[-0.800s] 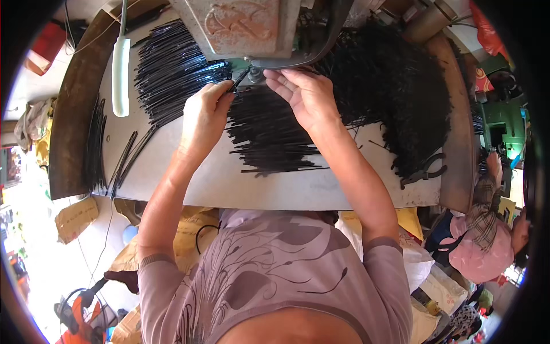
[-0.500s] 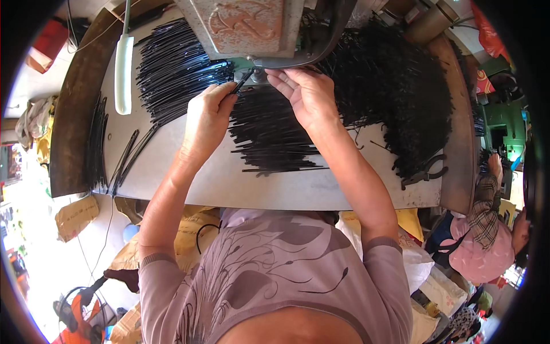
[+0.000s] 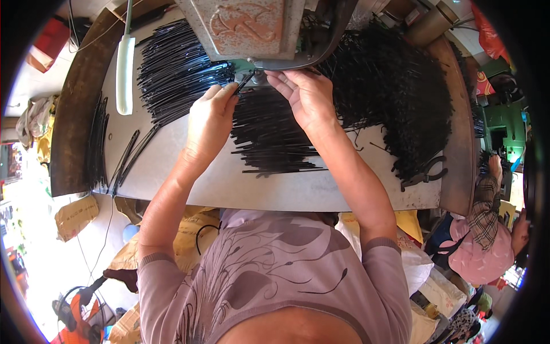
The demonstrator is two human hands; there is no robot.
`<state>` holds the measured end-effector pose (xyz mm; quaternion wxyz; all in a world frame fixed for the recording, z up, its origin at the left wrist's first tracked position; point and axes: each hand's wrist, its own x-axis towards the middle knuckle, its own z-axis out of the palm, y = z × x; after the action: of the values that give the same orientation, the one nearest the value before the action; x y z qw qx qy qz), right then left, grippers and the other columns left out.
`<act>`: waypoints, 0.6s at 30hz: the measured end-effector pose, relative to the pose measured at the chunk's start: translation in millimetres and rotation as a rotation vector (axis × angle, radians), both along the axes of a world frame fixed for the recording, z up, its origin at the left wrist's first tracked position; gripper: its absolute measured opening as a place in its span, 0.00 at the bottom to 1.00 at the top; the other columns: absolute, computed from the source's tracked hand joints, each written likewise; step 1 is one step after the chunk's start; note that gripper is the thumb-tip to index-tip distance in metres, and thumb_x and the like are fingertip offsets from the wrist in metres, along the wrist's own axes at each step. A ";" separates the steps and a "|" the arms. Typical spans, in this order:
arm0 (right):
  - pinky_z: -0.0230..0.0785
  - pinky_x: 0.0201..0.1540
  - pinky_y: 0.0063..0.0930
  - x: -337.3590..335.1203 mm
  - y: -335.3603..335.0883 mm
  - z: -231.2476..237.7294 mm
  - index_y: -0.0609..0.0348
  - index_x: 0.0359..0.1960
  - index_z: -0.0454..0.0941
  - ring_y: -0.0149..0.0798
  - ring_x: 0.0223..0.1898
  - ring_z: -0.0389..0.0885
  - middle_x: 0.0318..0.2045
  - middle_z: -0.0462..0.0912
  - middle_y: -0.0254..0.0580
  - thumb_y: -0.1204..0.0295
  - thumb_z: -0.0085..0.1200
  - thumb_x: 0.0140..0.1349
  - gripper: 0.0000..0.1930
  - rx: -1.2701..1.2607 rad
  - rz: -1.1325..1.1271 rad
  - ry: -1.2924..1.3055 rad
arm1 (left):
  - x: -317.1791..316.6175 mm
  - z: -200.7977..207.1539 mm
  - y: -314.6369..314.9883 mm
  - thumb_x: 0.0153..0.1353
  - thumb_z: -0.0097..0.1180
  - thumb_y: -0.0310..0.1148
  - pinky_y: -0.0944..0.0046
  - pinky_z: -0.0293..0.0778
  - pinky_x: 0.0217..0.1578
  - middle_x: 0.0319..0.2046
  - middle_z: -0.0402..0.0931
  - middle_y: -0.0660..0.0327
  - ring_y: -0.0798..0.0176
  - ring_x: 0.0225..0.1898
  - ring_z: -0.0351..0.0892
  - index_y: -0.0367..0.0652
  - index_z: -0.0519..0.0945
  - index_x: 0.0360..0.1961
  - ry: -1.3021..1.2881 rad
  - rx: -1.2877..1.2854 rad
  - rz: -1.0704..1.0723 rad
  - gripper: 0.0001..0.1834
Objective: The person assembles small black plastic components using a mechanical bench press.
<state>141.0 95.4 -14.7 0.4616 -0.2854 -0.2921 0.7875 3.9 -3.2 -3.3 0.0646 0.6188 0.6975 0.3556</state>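
Note:
My left hand [image 3: 212, 117] is closed, its thumb and fingers pinching a thin black rod [image 3: 246, 81] that points up and right beneath the grey machine head [image 3: 246, 28]. A small round metal part [image 3: 258, 76] sits just past the rod's tip. Close by on the right, my right hand [image 3: 306, 97] has its palm partly turned up and its fingers stretched out under the machine's lower edge; no held thing shows in it. Below and between my hands lies a row of black rods [image 3: 275, 135], with another stack of rods [image 3: 177, 69] to the left.
A large tangled heap of black pieces [image 3: 395, 86] covers the table's right side, with dark-handled pliers [image 3: 424, 174] at its near edge. A white tube lamp [image 3: 124, 74] hangs at left. Raised brown boards [image 3: 77, 114] edge the table [image 3: 298, 192]. Another person [image 3: 481, 246] sits at far right.
My left hand has shifted very slightly with the rod still in its pinch. The right hand stays nearly in place under the machine.

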 end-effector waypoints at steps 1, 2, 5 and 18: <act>0.70 0.44 0.35 0.0 -0.2 0.5 0.70 0.36 0.68 0.43 0.38 0.76 0.35 0.75 0.51 0.80 0.47 0.54 0.08 0.001 0.000 0.003 | 0.2 -0.9 -0.6 0.51 0.50 0.26 0.61 0.67 0.24 0.22 0.69 0.55 0.52 0.23 0.71 0.38 0.75 0.36 0.089 0.016 0.012 0.10; 0.70 0.44 0.35 0.1 -0.2 0.8 0.70 0.36 0.68 0.43 0.38 0.76 0.35 0.75 0.51 0.80 0.47 0.54 0.08 0.002 0.001 0.005 | 0.4 -1.3 -1.1 0.51 0.50 0.26 0.61 0.68 0.23 0.22 0.68 0.55 0.53 0.22 0.71 0.39 0.74 0.37 0.178 0.031 0.023 0.11; 0.70 0.44 0.35 0.5 -0.1 1.2 0.70 0.36 0.68 0.43 0.38 0.76 0.35 0.75 0.52 0.80 0.47 0.54 0.09 -0.004 0.003 0.004 | 0.0 -0.1 -2.6 0.51 0.50 0.26 0.61 0.69 0.20 0.22 0.68 0.56 0.54 0.22 0.72 0.41 0.73 0.39 0.350 0.035 0.009 0.12; 0.69 0.26 0.18 34.6 -0.3 20.3 0.64 0.26 0.73 0.29 0.23 0.75 0.24 0.76 0.39 0.69 0.55 0.48 0.10 0.186 0.485 -0.548 | -28.4 25.8 -23.1 0.58 0.46 0.32 0.77 0.64 0.12 0.17 0.72 0.62 0.74 0.14 0.70 0.38 0.72 0.23 -0.940 -0.596 -0.139 0.10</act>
<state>175.6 95.0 5.6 0.1904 -0.3649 -0.5340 0.7385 -24.6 -26.3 22.5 0.5640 0.3932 0.6216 0.3754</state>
